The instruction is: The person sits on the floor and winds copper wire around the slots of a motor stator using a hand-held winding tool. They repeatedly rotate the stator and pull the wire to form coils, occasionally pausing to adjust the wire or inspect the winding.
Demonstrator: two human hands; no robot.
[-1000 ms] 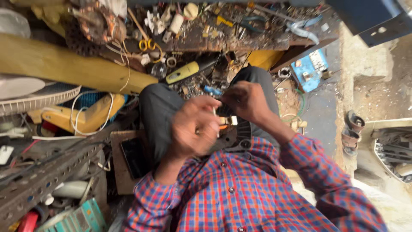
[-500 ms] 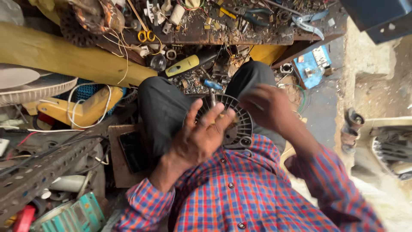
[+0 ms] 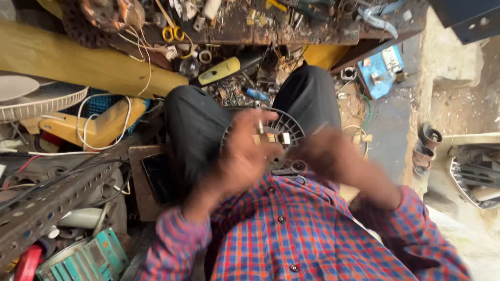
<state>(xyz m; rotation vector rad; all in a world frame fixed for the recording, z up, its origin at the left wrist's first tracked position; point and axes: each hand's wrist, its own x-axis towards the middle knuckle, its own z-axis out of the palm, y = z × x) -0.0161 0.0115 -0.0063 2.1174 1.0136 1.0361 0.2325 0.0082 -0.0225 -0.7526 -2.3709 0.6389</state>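
Checked shirt sleeves are seen nearest. Just beyond, a round grey slotted fan housing [image 3: 284, 136] is rested on the lap, between dark-trousered knees. The left hand [image 3: 245, 156], blurred, is laid over its left side, fingers clenched on a small metal part [image 3: 269, 137]. The right hand [image 3: 325, 153] is blurred just right of the housing; its grip cannot be told. Farther off, a cluttered worktop [image 3: 312, 34] is seen.

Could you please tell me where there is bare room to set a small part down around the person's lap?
Bare floor lies between the right knee and the blue box. The wooden board beside the left thigh shows some free surface. The bench ahead is crowded with tools.
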